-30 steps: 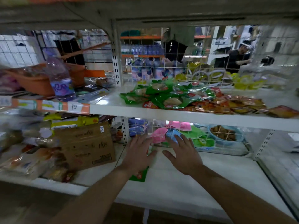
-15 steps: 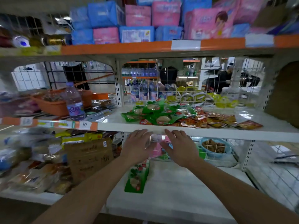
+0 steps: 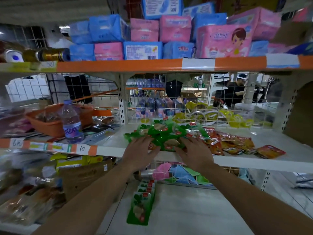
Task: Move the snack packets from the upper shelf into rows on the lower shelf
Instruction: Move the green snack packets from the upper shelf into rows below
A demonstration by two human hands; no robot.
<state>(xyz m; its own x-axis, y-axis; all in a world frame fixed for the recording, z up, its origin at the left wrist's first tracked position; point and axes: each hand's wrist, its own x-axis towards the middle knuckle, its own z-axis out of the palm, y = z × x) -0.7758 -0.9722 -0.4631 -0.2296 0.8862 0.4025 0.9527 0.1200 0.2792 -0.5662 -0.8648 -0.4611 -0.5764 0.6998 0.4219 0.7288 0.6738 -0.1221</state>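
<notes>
Green snack pile (image 3: 162, 133) sits near upper shelf (image 3: 254, 161) front edge; orange pkts (image 3: 233, 143) just right of pile, started row (image 3: 142, 204) below pile on lower shelf (image 3: 194, 209). Left hand (image 3: 138, 155) & right hand (image 3: 194, 153) lie on pile's near side, fingers spread, nothing gripped. Pkts look light, slick, floppy, prob slide apart: squeeze a stack from both sides.

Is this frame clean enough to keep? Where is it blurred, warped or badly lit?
Head view: the left side is smeared, worst on the bagged goods. Head view: the wide lens bows the orange shelf edge. Head view: the light is dim overall, yet the green packets, left hand and right hand read clearly.
</notes>
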